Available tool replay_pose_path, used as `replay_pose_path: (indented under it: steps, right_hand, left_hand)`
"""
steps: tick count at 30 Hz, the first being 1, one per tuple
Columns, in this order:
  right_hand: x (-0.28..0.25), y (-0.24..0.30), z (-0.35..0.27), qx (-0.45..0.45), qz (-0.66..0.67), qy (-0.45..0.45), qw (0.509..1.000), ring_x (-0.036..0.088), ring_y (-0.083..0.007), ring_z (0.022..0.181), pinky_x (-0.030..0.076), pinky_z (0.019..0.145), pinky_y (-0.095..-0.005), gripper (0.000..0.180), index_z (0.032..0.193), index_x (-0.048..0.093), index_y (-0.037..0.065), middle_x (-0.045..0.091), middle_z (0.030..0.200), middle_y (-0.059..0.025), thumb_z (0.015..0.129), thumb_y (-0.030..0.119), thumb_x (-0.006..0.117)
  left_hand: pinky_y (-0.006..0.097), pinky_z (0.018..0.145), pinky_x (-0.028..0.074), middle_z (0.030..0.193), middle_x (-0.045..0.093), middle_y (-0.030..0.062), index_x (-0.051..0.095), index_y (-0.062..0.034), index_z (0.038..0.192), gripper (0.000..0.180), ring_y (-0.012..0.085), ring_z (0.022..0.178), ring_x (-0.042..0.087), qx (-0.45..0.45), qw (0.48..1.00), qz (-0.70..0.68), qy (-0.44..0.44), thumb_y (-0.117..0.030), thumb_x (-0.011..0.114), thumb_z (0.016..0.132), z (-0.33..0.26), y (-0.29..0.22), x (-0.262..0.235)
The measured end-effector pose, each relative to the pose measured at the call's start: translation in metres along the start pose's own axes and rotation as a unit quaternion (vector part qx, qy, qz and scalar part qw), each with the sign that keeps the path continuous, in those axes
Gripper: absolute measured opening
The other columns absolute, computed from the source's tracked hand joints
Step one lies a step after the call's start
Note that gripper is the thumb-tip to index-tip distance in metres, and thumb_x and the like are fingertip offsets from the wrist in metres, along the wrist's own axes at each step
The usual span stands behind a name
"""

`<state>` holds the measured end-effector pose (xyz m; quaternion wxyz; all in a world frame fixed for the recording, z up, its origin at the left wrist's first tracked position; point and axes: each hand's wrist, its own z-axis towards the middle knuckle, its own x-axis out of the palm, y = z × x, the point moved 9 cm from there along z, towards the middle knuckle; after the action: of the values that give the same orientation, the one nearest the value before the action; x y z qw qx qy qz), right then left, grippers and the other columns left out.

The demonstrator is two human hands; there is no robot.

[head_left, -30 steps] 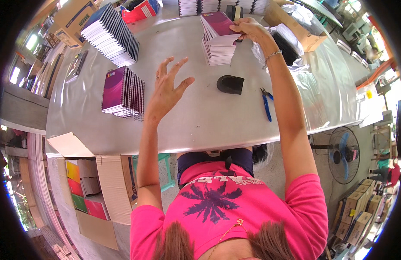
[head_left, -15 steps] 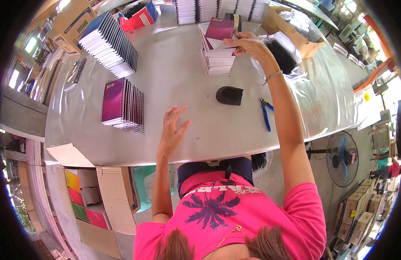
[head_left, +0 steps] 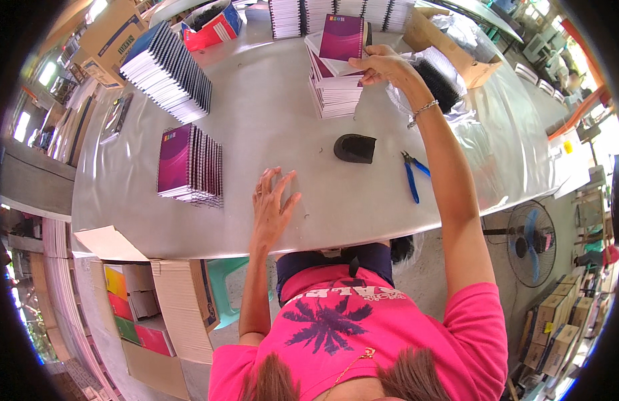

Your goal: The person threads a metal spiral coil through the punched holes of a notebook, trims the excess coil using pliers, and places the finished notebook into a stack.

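My right hand (head_left: pixel 384 65) reaches to the far side of the table, its fingers pinched at the lower right edge of a purple-covered notebook (head_left: pixel 341 39) on top of a stack of unbound page blocks (head_left: pixel 337 99). A white sheet or page edge shows by the fingertips; I cannot tell how many layers are pinched. My left hand (head_left: pixel 275 204) hovers over or rests on the near part of the table, fingers spread and holding nothing. Left of it stands a pile of purple wire-bound notebooks (head_left: pixel 188 164). A black curved pad-like object (head_left: pixel 355 148) and blue-handled cutting pliers (head_left: pixel 412 177) lie between the hands.
A tall pile of spiral-bound notebooks (head_left: pixel 169 70) stands back left. Behind the stack are more bound books (head_left: pixel 319 18). A bundle of black binding wire (head_left: pixel 438 85) in plastic and a carton (head_left: pixel 450 41) sit back right. An open carton (head_left: pixel 179 294) adjoins the front edge; a fan (head_left: pixel 531 242) stands right.
The purple notebook at the stack has risen a little toward the far side, exposing more of its cover. My left hand has shifted slightly right, fingers still spread.
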<state>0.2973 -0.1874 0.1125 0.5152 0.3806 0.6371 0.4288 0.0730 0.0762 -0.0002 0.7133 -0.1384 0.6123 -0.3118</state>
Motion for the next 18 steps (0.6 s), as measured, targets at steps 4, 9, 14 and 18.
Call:
replay_pose_path:
  steps: [4, 9, 14, 18]
  right_hand:
    - [0.001, 0.004, -0.001, -0.026, -0.022, 0.008, 0.999, 0.067, -0.0153, 0.069, 0.058, 0.067, -0.0263, 0.043, 0.099, 0.066, -0.002, 0.067, 0.082, -0.0089, 0.08, 0.033, 0.08]
    - [0.001, -0.004, -0.002, -0.055, -0.005, 0.07, 0.996, 0.064, -0.0146, 0.075, 0.058, 0.074, -0.0271, 0.05, 0.102, 0.064, -0.004, 0.065, 0.087, -0.0074, 0.084, 0.042, 0.075]
    - [-0.002, -0.008, -0.008, 0.015, 0.078, 0.029, 0.996, 0.063, -0.0139, 0.077, 0.057, 0.075, -0.0284, 0.055, 0.107, 0.063, -0.001, 0.064, 0.092, -0.0046, 0.086, 0.049, 0.072]
    - [-0.002, -0.006, 0.001, 0.063, 0.057, -0.021, 0.996, 0.064, -0.0142, 0.08, 0.057, 0.075, -0.0271, 0.049, 0.106, 0.066, 0.003, 0.066, 0.095, -0.0036, 0.085, 0.046, 0.074]
  left_hand:
    - [0.048, 0.112, 0.026, 0.141, 0.043, 0.0106, 0.056, -0.0187, 0.134, 0.045, 0.0321, 0.138, 0.033, 0.002, 1.0, 0.012, -0.011, -0.033, 0.063, 0.091, -0.001, 0.0, -0.001]
    - [0.048, 0.111, 0.027, 0.139, 0.045, 0.009, 0.057, -0.0187, 0.132, 0.043, 0.0318, 0.138, 0.034, 0.009, 0.999, 0.024, -0.024, -0.035, 0.062, 0.092, 0.0, 0.001, 0.002]
    - [0.048, 0.11, 0.029, 0.138, 0.047, 0.0079, 0.058, -0.019, 0.13, 0.042, 0.0314, 0.136, 0.036, 0.009, 0.999, 0.026, -0.04, -0.036, 0.062, 0.092, -0.001, 0.001, -0.001]
    - [0.047, 0.109, 0.03, 0.138, 0.047, 0.0073, 0.058, -0.0187, 0.13, 0.041, 0.0309, 0.135, 0.037, 0.005, 0.998, 0.04, -0.043, -0.036, 0.062, 0.092, -0.001, -0.001, -0.001]
